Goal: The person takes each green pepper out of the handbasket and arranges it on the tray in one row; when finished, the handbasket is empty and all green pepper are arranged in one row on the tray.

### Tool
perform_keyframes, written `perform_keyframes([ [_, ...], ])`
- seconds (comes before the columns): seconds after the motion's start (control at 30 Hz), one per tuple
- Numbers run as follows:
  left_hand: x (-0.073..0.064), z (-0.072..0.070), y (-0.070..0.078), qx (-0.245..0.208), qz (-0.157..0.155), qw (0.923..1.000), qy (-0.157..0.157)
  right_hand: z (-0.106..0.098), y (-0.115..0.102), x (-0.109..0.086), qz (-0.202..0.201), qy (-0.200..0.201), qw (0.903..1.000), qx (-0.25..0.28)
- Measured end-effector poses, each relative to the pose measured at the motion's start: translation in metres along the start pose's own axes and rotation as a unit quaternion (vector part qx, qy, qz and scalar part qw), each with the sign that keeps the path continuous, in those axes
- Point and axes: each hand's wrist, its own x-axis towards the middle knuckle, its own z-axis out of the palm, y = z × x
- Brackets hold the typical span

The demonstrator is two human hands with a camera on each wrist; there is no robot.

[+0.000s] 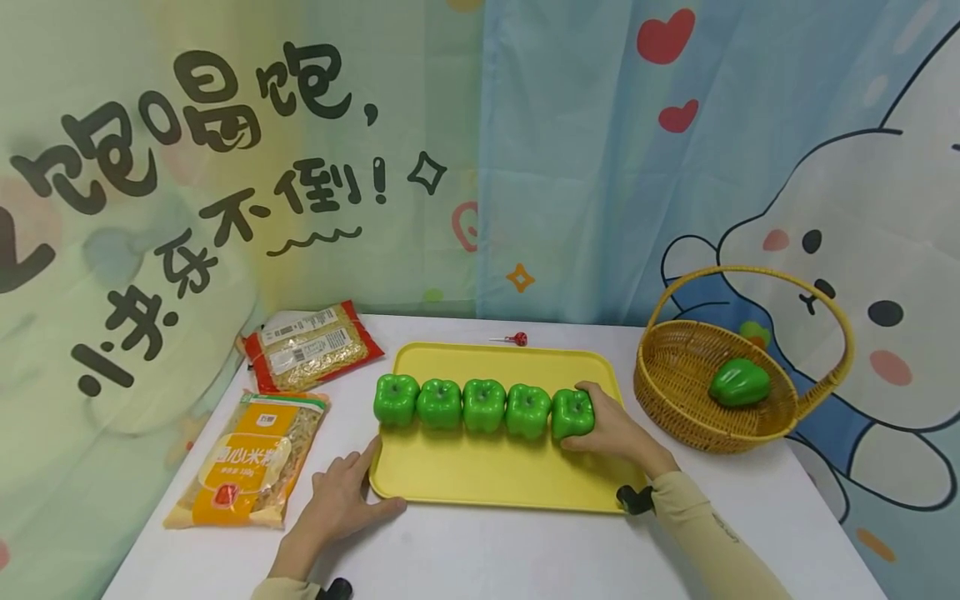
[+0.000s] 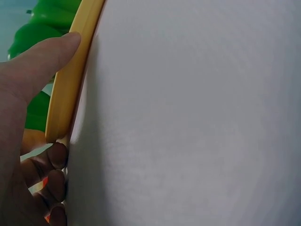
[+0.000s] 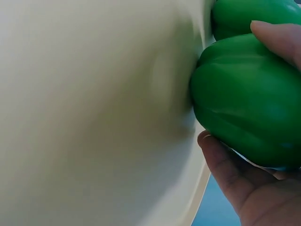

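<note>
Several glossy green bell peppers (image 1: 483, 405) stand in one row across a yellow tray (image 1: 480, 475), stems up. My right hand (image 1: 611, 429) grips the bell pepper (image 1: 572, 414) at the row's right end, thumb and fingers on opposite sides. In the right wrist view, that bell pepper (image 3: 249, 99) fills the space between the thumb and fingers, and a neighbouring pepper (image 3: 254, 16) shows beyond it. At the tray's front left corner my left hand (image 1: 337, 496) is spread, with its thumb (image 2: 61, 49) resting on the tray rim (image 2: 66, 94) in the left wrist view.
A wicker basket (image 1: 675, 417) with a tall handle stands to the right, holding another green pepper (image 1: 740, 382). Two food packets, one red-edged (image 1: 311, 346) and one orange (image 1: 251, 462), lie to the left. Behind the tray lies a small red-headed object (image 1: 517, 338).
</note>
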Motion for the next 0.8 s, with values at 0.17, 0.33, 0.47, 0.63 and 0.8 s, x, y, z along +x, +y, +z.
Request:
perform_keyframes([
  [0.17,0.001,-0.001,0.000,0.000,0.003,1.0000,0.003,-0.003,-0.003,0.000,-0.007,-0.004,1.0000,0.003],
  [0.33,0.001,-0.001,-0.001,0.006,0.010,0.9999,0.009,-0.005,-0.005,0.000,-0.019,-0.005,0.9997,0.013],
  [0.47,0.002,0.000,-0.002,0.006,0.011,0.9999,0.006,-0.009,-0.002,-0.003,-0.021,-0.006,0.9997,0.013],
  [0.63,0.002,0.001,-0.003,0.004,0.010,0.9999,0.002,-0.032,0.001,-0.013,-0.027,-0.015,0.9990,0.032],
  [0.8,0.001,0.001,-0.004,0.004,0.009,0.9999,0.003,-0.070,0.005,-0.026,-0.021,0.010,0.9995,0.022],
])
